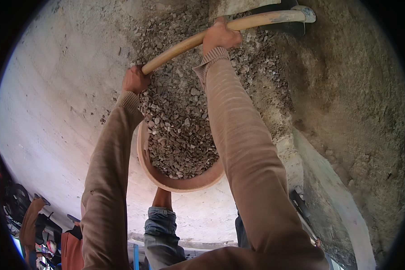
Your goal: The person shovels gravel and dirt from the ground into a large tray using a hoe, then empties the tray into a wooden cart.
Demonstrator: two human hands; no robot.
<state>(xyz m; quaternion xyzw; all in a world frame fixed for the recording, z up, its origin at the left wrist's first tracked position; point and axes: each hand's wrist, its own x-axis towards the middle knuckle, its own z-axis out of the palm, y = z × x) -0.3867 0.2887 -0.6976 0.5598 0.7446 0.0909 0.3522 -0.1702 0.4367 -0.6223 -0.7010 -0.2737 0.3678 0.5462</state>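
Both my hands grip a hoe (180, 48) with a long, curved, pale wooden handle. My left hand (136, 80) is closed round the handle's near end at left. Farther along it, my right hand (221, 36) wraps the shaft. The dark metal blade is at the top right, partly hidden behind the handle and a pale slab. Below the handle lies a round, shallow basin (184, 187), brownish, heaped with grey gravel (180, 155). My right forearm covers part of its right side. The gravel on the basin runs up against the loose gravel on the ground.
Loose gravel (166, 27) spreads over the pale floor beyond the basin. A rough concrete strip and brown ground (355, 90) lie at right, near a dark, long-handled tool (299, 202). A leg in rolled-up jeans (161, 229) stands below the basin. Motorbikes (20, 198) are at lower left.
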